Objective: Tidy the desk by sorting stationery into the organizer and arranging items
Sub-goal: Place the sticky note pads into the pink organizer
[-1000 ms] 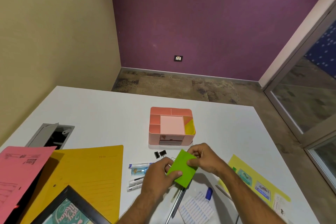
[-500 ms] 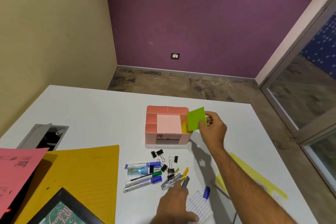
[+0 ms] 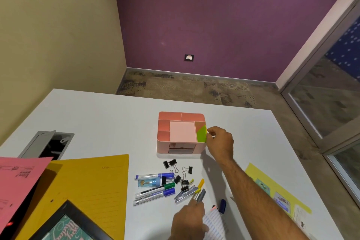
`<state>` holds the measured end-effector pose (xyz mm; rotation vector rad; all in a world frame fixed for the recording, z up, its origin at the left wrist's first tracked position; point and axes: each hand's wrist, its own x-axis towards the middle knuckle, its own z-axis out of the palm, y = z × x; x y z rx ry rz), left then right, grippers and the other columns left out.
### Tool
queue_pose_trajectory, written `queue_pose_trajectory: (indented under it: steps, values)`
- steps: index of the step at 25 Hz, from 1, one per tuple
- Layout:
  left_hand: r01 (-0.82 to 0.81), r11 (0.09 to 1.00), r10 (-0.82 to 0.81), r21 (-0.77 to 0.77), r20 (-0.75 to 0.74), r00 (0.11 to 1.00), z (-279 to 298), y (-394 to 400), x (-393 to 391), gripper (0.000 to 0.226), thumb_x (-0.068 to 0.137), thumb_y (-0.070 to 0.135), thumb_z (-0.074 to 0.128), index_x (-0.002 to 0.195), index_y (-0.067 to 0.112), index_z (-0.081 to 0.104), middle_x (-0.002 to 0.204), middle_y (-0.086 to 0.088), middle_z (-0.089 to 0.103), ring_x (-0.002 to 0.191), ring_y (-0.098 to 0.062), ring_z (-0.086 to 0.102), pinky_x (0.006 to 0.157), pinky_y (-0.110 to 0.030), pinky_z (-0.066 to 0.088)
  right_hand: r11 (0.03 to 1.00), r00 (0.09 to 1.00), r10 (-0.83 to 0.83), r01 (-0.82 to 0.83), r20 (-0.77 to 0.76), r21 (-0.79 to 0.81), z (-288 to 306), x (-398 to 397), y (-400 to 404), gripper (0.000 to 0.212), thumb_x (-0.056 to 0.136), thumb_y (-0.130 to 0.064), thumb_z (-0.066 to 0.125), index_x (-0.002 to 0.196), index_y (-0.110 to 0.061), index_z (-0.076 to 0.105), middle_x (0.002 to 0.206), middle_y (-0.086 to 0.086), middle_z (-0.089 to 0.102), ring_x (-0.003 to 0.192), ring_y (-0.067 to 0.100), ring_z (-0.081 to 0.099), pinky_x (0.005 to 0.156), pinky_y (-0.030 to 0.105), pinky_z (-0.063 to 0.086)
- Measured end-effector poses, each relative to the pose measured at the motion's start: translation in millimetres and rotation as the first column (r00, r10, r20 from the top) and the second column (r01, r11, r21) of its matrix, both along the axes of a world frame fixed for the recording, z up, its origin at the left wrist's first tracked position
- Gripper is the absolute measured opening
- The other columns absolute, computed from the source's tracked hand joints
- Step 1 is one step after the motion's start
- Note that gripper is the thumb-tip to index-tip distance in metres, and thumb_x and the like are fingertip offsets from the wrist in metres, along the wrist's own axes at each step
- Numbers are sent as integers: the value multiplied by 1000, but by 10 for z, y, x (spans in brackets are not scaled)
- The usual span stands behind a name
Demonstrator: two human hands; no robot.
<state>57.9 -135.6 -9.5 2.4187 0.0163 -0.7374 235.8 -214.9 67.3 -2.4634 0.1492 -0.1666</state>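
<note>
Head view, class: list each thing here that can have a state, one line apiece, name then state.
Pink organizer: upright, top compartments open.
Green note pad: tilted in the organizer's right compartment.
Right hand: grip at the pad's edge.
Left hand: fingers on the grey pen.
Binder clips: loose on the desk.
Markers: capped, lying flat.
Floor box lid: raised.

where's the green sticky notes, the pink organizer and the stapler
green sticky notes (image 3: 201,134), head view, middle of the green face
pink organizer (image 3: 169,116), head view, back left compartment wall
stapler (image 3: 185,194), head view, middle of its silver top
</note>
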Motion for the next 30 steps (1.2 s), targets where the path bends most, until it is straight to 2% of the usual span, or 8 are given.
queue_pose_trajectory:
  steps: [3,6,9,13,16,21,24,30]
  values:
    - [-140,983,136,-121,-41,990,112,71,4,18,87,38,63,82,32,46,98,8,61,91,-15,56,89,-33,45,993,998,53,-55,21,104,-71,-35,-118,18,85,-17,70,101,-14,75,98,2,76,88,20,70,83,32,55]
    - [-283,900,304,-332,15,952,111,184,-13,15,82,37,67,76,31,54,69,19,60,72,0,55,77,-27,46,921,983,181,-162,-20,355,-111,-112,-235,9,79,-11,76,83,-20,76,78,0,74,70,16,69,69,32,56]
    - [-403,753,478,-520,11,878,175,326,98,11,81,29,71,79,29,60,61,13,57,63,-5,58,69,-32,50,769,898,414,-261,-145,583,-102,-244,-345,13,74,-16,76,86,-13,74,79,16,73,63,18,66,58,32,52]
    - [-509,635,655,-581,55,753,358,523,301,17,86,19,72,74,26,63,68,5,64,70,-19,68,54,-39,56,735,692,622,-355,-367,577,-165,-318,-426,35,67,-22,80,96,-5,73,82,4,74,75,14,70,60,26,54]
    - [-555,563,722,-612,37,691,426,640,389,12,88,16,71,79,17,63,80,-5,69,73,-16,71,43,-31,56,753,665,629,-394,-402,527,-215,-358,-383,20,70,-12,81,88,-10,73,87,4,75,80,20,72,65,32,58]
    - [-582,601,760,-547,168,627,392,840,392,11,87,32,72,80,30,63,82,11,69,71,-8,67,60,-36,60,741,798,555,-345,-236,576,-85,-326,-262,17,78,10,73,81,-7,72,86,13,72,73,21,72,58,31,57]
    - [-619,621,779,-481,289,556,257,1126,388,11,87,43,68,88,34,63,90,11,68,78,-11,62,64,-27,51,763,950,308,-220,-43,608,25,-208,-237,28,75,15,70,78,-12,72,80,11,73,67,21,68,58,34,58]
    - [-623,782,532,11,509,677,-271,1853,218,37,97,37,52,129,19,58,133,-4,60,126,-26,48,105,-45,39,977,967,-37,-19,253,215,121,-16,-187,30,79,-6,71,107,-14,68,89,1,74,69,12,65,68,33,60]
